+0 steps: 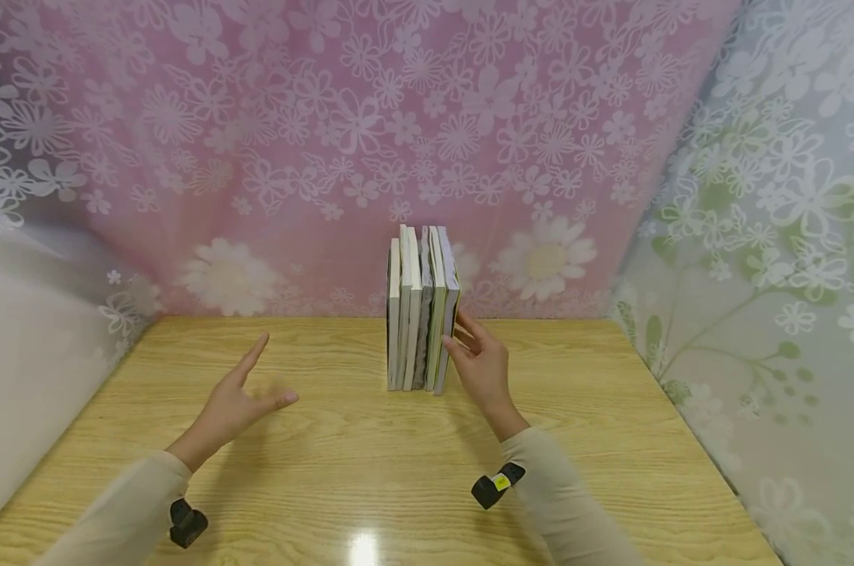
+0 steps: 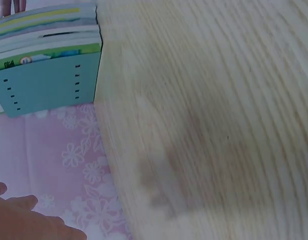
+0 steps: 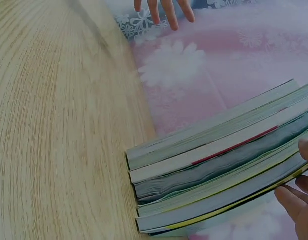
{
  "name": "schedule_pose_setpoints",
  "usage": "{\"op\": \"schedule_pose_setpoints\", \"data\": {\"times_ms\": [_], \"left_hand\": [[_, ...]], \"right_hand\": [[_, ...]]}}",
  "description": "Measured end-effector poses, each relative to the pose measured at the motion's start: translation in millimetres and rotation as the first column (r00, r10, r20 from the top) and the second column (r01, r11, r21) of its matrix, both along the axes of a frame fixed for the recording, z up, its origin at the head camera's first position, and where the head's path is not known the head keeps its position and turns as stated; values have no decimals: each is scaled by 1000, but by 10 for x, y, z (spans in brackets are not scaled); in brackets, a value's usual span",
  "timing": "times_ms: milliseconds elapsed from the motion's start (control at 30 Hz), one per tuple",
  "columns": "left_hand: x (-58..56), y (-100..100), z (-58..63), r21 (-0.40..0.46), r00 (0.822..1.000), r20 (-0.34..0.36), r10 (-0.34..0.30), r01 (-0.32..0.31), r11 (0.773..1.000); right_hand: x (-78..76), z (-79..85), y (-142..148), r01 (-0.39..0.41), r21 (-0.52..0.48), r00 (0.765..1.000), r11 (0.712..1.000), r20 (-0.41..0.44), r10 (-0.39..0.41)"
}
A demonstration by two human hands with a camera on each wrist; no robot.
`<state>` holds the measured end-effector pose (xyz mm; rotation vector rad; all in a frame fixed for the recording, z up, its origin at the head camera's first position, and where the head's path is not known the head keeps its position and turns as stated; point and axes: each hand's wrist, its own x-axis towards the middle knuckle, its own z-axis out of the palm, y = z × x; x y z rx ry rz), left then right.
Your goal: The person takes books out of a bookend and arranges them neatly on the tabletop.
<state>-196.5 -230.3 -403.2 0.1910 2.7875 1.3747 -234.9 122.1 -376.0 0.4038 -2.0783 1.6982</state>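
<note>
Several books stand upright side by side on the wooden table, page edges facing me. My right hand is at the row's right end. Its thumb lies on the front edge of the rightmost book, and its fingers bend round the outer cover; they show at the edge of the right wrist view. Against the row's left end, in the left wrist view, stands a teal plate with small slots, like a bookend. My left hand hovers left of the row, apart from it, fingers extended and thumb spread, holding nothing.
A pink flowered curtain hangs along the table's back edge. Pale cloth hangs at both sides, with a leaf pattern on the right sheet. The wood-grain table spreads in front of the books.
</note>
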Motion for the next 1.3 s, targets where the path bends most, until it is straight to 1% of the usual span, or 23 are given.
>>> {"op": "schedule_pose_setpoints", "data": {"times_ms": [100, 233, 367, 533, 733, 867, 933, 1100, 1200, 1300], "left_hand": [[15, 68, -50, 20, 1000, -2, -10, 10, 1000], [30, 165, -105, 48, 1000, 0, -15, 15, 999], [38, 248, -158, 85, 1000, -9, -28, 29, 996], [49, 314, -231, 119, 998, -21, -53, 55, 991], [44, 383, -277, 144, 996, -40, -75, 80, 986], [33, 429, -286, 155, 995, -42, -90, 96, 983], [29, 442, -287, 163, 994, -49, -101, 107, 981], [17, 471, -298, 174, 990, -64, -123, 133, 976], [9, 489, -308, 174, 991, -56, -119, 127, 977], [3, 493, -318, 173, 992, -56, -117, 125, 977]], "right_hand": [[-84, -141, -28, 76, -5, 994, 997, -74, -76], [-197, -315, -53, 174, 0, 973, 985, -157, -172], [-225, -370, -85, 230, 7, 955, 973, -195, -224], [-218, -378, -121, 283, 84, 934, 956, -251, -254], [-229, -376, -140, 361, 176, 895, 916, -342, -287], [-234, -369, -139, 404, 201, 866, 893, -397, -302], [-237, -358, -136, 415, 200, 857, 888, -414, -307], [-236, -333, -121, 418, 195, 851, 888, -425, -307], [-211, -341, -104, 421, 192, 847, 886, -433, -309], [-150, -355, -88, 420, 187, 843, 888, -443, -305]]}}
